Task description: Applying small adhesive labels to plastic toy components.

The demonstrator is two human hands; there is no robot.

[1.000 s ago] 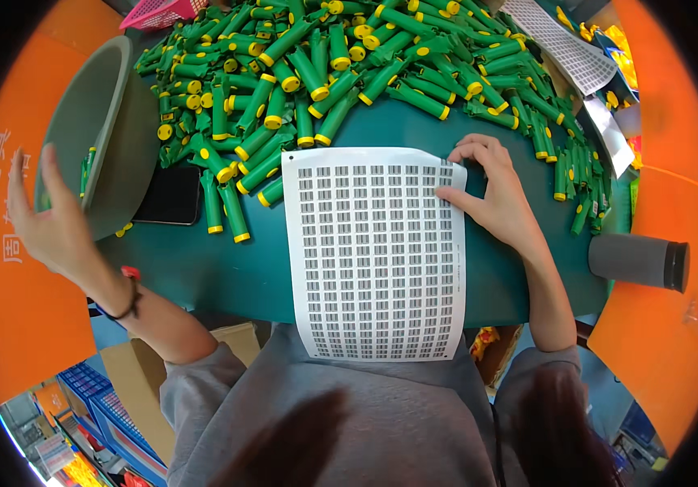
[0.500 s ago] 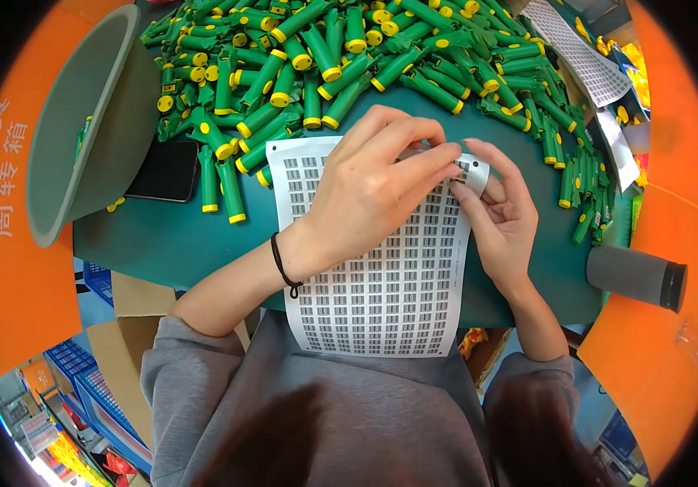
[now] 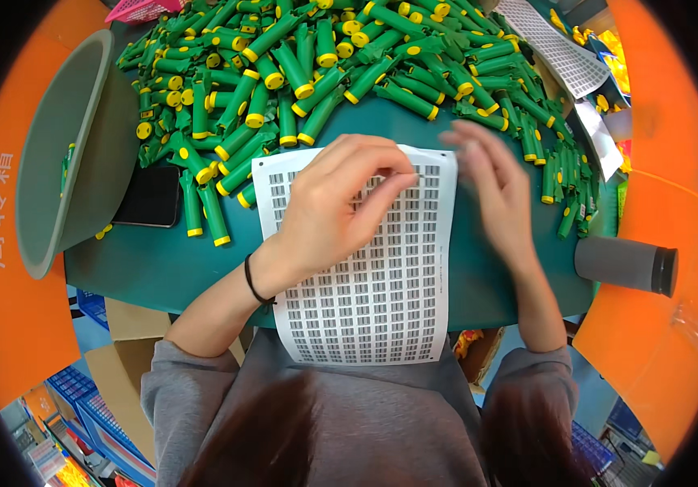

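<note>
A white sheet of small printed labels lies over the near edge of the green table, its lower end hanging toward my lap. My left hand is over the upper part of the sheet, thumb and fingertips pinched together near its top right. Whatever may be in that pinch is too small to make out. Just off the sheet's upper right corner, my right hand is smeared by motion, so its fingers cannot be read clearly. Beyond both hands lies a heap of green tubes with yellow ends.
A grey-green basin stands tilted at the left, beside a black phone. To the right lies a dark grey cylindrical bottle. More label sheets are at the far right. Orange boxes flank the table.
My right hand has left the sheet's top right corner, which has flattened out. My left hand has shifted slightly left and lower, its fingertips now pinched apart from the right hand.
</note>
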